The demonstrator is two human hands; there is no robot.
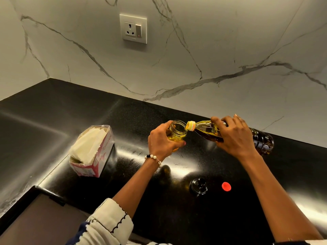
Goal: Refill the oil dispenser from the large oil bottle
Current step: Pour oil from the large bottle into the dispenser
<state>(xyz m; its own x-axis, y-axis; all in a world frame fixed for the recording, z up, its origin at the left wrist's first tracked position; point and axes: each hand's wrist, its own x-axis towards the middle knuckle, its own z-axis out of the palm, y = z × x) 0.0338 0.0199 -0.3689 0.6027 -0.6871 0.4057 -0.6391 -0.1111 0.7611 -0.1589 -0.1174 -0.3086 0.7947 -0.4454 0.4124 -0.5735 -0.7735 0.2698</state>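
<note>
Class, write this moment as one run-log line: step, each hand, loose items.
step: pouring | left hand: holds oil dispenser | right hand: tilts large oil bottle into it | on counter: red cap, black lid

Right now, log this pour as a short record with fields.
stage: pouring under way
left hand: grips the oil dispenser, a glass jar with an open mouth, partly filled
right hand: holds the large oil bottle tipped on its side, its yellow spout at the jar's rim
off the containers: red cap and dark dispenser lid, lying on the black counter
also there: tissue box, to the left
</note>
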